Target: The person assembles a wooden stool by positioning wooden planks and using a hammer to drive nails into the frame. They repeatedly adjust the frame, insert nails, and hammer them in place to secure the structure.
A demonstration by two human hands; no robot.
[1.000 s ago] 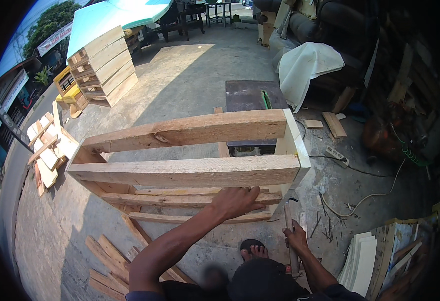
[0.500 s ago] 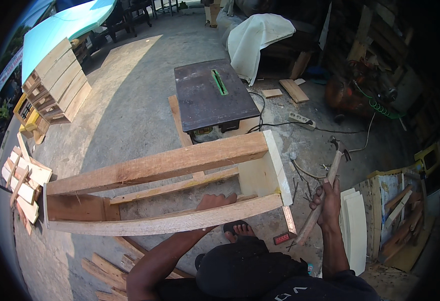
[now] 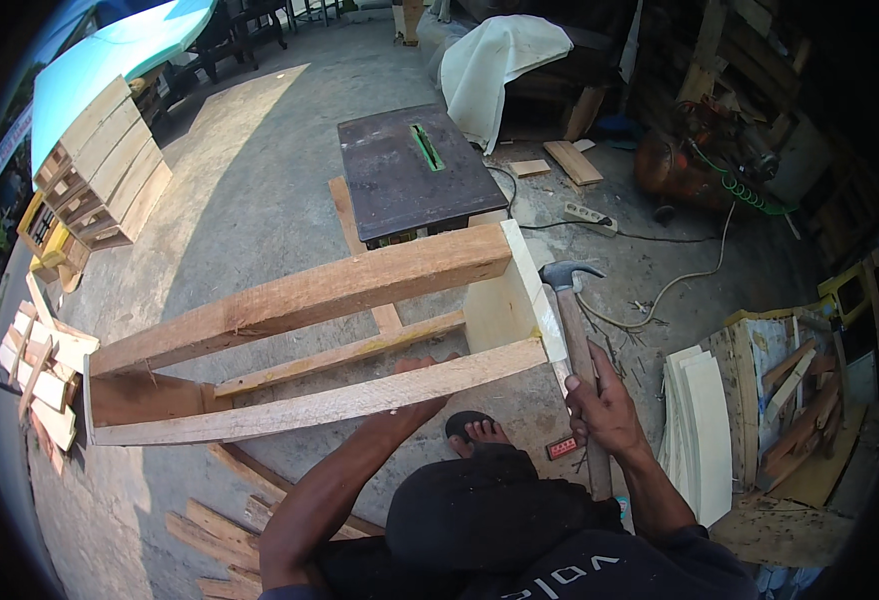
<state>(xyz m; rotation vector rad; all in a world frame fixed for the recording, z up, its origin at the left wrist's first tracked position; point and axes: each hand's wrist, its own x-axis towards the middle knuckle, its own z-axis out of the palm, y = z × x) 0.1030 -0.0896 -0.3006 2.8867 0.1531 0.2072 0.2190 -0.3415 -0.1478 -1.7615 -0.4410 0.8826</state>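
A long wooden frame (image 3: 359,290) hangs across the view, made of rails joined by a short board at each end. My left hand (image 3: 425,364) grips its near rail, passing under the wood; part of the hand is hidden behind that rail. In my right hand (image 3: 607,408) is a claw hammer (image 3: 577,335), held by its wooden handle with the head up. The hammer head lies right beside the pale end board (image 3: 534,290) at the frame's right end; whether they touch, I cannot tell.
Beyond the frame stands a dark table saw (image 3: 414,175) with a green-edged slot. A power strip (image 3: 589,218) and cords lie on the concrete. At right are pale boards (image 3: 697,430) and a bin of scraps (image 3: 789,410). Planks (image 3: 214,540) lie by my left arm; a small red box (image 3: 561,447) sits near my foot.
The hammer has swung left, from standing off to the right to beside the frame's end board. The frame's right end has risen and shifted left, with my left hand still on the near rail.
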